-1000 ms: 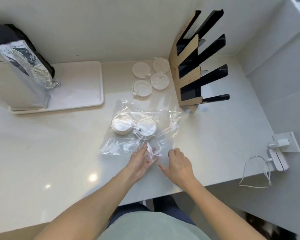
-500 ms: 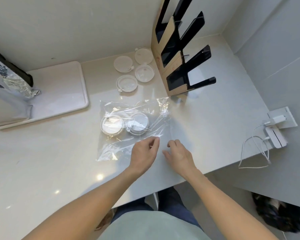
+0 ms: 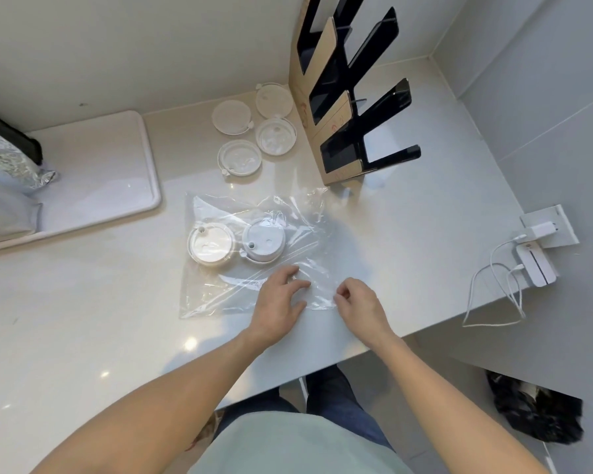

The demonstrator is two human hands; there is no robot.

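On the counter's near side, a clear plastic bag lies flat, two white lids inside at its left. Left hand rests spread-fingered on the film; right hand pinches the near edge. Light, limp, slippery: best gripped by its edges. Roughly square, no clear long axis; mouth probably faces the person.

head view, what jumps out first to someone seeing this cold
A clear plastic bag lies on the counter with two white lids inside, side by side. The left hand rests on its near edge and the right hand pinches its corner. Behind, four loose lids sit beside a black-and-cardboard rack.
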